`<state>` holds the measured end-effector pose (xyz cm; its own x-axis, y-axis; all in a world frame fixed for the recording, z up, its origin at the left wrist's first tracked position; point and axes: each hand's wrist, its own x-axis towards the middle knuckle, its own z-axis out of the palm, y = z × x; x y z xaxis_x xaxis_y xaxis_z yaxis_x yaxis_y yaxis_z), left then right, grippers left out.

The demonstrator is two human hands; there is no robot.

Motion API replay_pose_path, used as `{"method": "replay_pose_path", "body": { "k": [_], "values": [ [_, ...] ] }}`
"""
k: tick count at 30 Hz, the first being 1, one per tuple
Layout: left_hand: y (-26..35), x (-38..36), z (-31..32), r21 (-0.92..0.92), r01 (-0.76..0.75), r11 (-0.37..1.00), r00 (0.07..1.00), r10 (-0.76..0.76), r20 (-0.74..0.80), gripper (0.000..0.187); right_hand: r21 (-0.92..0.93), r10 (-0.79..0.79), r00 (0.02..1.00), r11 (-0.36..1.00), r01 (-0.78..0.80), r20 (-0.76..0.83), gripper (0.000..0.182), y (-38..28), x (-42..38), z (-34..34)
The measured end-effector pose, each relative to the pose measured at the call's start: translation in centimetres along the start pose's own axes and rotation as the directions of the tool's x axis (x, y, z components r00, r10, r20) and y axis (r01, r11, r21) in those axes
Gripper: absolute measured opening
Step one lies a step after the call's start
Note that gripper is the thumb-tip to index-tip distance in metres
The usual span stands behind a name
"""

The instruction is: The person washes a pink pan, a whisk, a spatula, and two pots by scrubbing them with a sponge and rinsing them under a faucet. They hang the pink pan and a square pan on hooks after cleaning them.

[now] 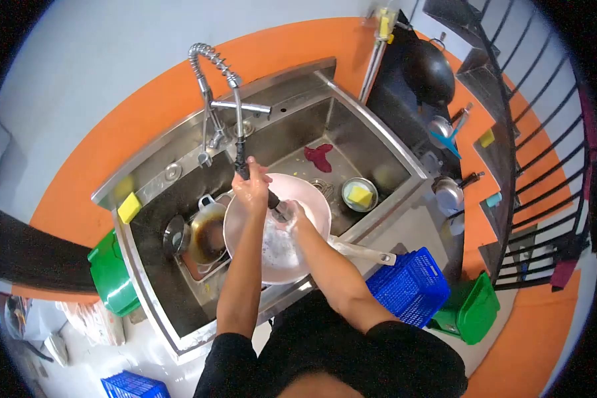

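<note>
- Pink pan [272, 255] sits tilted over the front edge of the steel sink [351, 129], bowl facing up, handle [365, 252] sticking out to the person's right over the rim.
- Inside is soapy and wet, so prob. slippery; looks like stiff coated metal, mod. weight, not fragile, but the coating could scratch.
- Best hold, I'd judge: the long handle, or the rim w/ fingers hooked under; the wet bowl itself gives poor grip.
- Left hand [251, 189] is wrapped around the black spray head [243, 162] of the coiled pull-down faucet [209, 73], aimed into the pan.
- Right hand [297, 215] is down inside the bowl, pressed on the foamy surface; can't tell if it's holding a sponge or bare.
- Hands close together, both over the pan.
- In the way: a dirty pot [207, 233] and small lid [175, 235] just left of the pan, crowding that side.
- Behind the pan: a bowl w/ yellow sponge [359, 194] and a red rag [318, 158] on the sink floor.
- Another yellow sponge [129, 207] on the sink's left rim.
- Right of sink: blue basket [411, 285] and green bin [471, 308] on the floor; black wok [428, 73] hanging beyond.
</note>
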<state>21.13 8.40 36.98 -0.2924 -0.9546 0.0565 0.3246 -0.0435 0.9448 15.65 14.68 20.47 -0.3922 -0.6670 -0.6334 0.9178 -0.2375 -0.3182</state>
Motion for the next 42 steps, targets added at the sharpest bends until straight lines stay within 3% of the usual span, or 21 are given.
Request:
{"method": "replay_pose_path", "body": {
  "k": [2, 4, 10, 12, 13, 14, 15, 17, 18, 20, 22, 24, 28, 29, 31, 32, 34, 35, 37, 39, 42],
  "values": [
    [1.5, -0.7, 0.1, -0.026, 0.011, 1.0, 0.999, -0.009, 0.046, 0.026, -0.11, -0.025, 0.996, 0.993, 0.035, 0.086, 0.021, -0.1, 1.8, -1.0],
    [2.9, -1.4, 0.5, -0.038, -0.004, 0.999, 0.999, 0.006, 0.046, 0.025, -0.37, 0.014, 0.914, 0.917, 0.15, 0.406, 0.021, -0.1, 3.9, -1.6],
    [4.1, -1.3, 0.0, 0.059, -0.187, 0.981, 0.982, 0.188, -0.006, 0.023, 0.178, 0.049, 0.992, 0.982, -0.07, 0.119, 0.016, 2.0, -2.5, 3.5],
    [3.5, -0.3, -1.0, 0.108, -0.246, 0.963, 0.969, 0.248, -0.008, 0.022, -0.148, -0.036, 0.968, 0.986, 0.074, 0.247, 0.017, 2.6, -1.9, 2.2],
    [3.1, 0.1, -1.5, 0.147, -0.279, 0.949, 0.959, 0.282, -0.001, 0.023, -0.428, -0.075, 0.917, 0.868, 0.253, 0.392, 0.019, 2.6, -1.6, 1.4],
    [2.9, 0.4, -1.9, 0.186, -0.31, 0.932, 0.95, 0.313, 0.013, 0.025, -0.639, -0.064, 0.969, 0.741, 0.206, 0.238, 0.023, 2.4, -3.3, 1.8],
    [2.7, 0.5, -1.9, 0.082, -0.211, 0.974, 0.977, 0.212, -0.009, 0.024, -0.636, -0.071, 0.971, 0.745, 0.203, 0.227, 0.023, 1.8, -5.4, 2.6],
    [3.3, 0.1, -1.6, 0.005, -0.12, 0.993, 0.993, 0.12, -0.017, 0.023, -0.964, -0.216, 0.939, -0.077, 0.256, 0.267, 0.022, 0.3, -8.6, 4.0],
    [3.3, 0.2, -1.7, 0.005, -0.115, 0.993, 0.993, 0.115, -0.01, 0.023, -0.965, -0.221, 0.94, -0.073, 0.251, 0.261, 0.022, -0.4, -8.8, 3.7],
    [3.0, 0.5, -2.1, 0.138, -0.147, 0.979, 0.989, 0.146, 0.012, 0.022, -0.769, -0.098, 0.89, -0.55, 0.325, 0.446, 0.024, -2.2, -9.5, 2.9],
    [2.3, 0.6, -2.6, 0.229, -0.193, 0.954, 0.981, 0.19, 0.037, 0.021, -0.656, -0.047, 0.766, -0.55, 0.516, 0.642, 0.02, -4.7, -11.2, 1.6],
    [0.4, 1.9, -3.1, 0.376, -0.29, 0.88, 0.957, 0.278, 0.087, 0.024, -0.555, -0.055, 0.723, -0.682, 0.476, 0.688, 0.02, -7.2, -14.2, 1.7],
    [0.1, 0.7, -2.9, 0.472, -0.174, 0.864, 0.97, 0.232, -0.066, 0.037, -0.541, -0.144, 0.893, -0.831, 0.125, 0.427, 0.035, -11.3, -22.1, 2.9],
    [-1.0, 0.9, -3.2, 0.472, -0.157, 0.868, 0.973, 0.218, -0.077, 0.037, -0.536, -0.134, 0.9, -0.835, 0.123, 0.415, 0.035, -12.1, -22.3, 2.2],
    [-2.5, 1.3, -3.6, 0.468, 0.005, 0.884, 0.993, 0.052, -0.11, 0.04, -0.528, 0.204, 0.979, -0.833, 0.164, -0.018, 0.045, -13.5, -22.5, 1.1],
    [-2.8, 1.1, -3.5, 0.467, 0.017, 0.884, 0.993, 0.039, -0.111, 0.04, -0.53, 0.205, 0.978, -0.833, 0.158, -0.031, 0.045, -13.9, -21.3, -1.2],
    [-2.4, 1.3, -2.6, 0.343, 0.103, 0.934, 0.992, -0.072, -0.102, 0.043, -0.781, 0.493, 0.832, -0.612, 0.126, -0.252, 0.05, -14.8, -17.0, -6.6],
    [-1.9, 1.4, -2.2, 0.336, 0.095, 0.937, 0.993, -0.066, -0.097, 0.043, -0.778, 0.486, 0.838, -0.616, 0.126, -0.249, 0.05, -15.2, -16.8, -7.0],
    [-0.8, 1.3, -1.7, 0.309, 0.156, 0.938, 0.984, -0.119, -0.136, 0.045, -0.952, 0.597, 0.742, -0.196, -0.234, -0.305, 0.04, -15.3, -16.9, -7.8],
    [0.7, 1.8, -1.6, 0.187, 0.21, 0.96, 0.972, -0.183, -0.15, 0.043, -0.968, 0.487, 0.843, -0.021, -0.249, -0.227, 0.025, -15.5, -19.4, -6.0],
    [3.4, 2.7, -1.6, 0.103, 0.206, 0.973, 0.968, -0.188, -0.168, 0.04, -0.954, 0.507, 0.816, -0.044, -0.297, -0.278, 0.027, -16.4, -24.0, -0.6]
  ]
}}
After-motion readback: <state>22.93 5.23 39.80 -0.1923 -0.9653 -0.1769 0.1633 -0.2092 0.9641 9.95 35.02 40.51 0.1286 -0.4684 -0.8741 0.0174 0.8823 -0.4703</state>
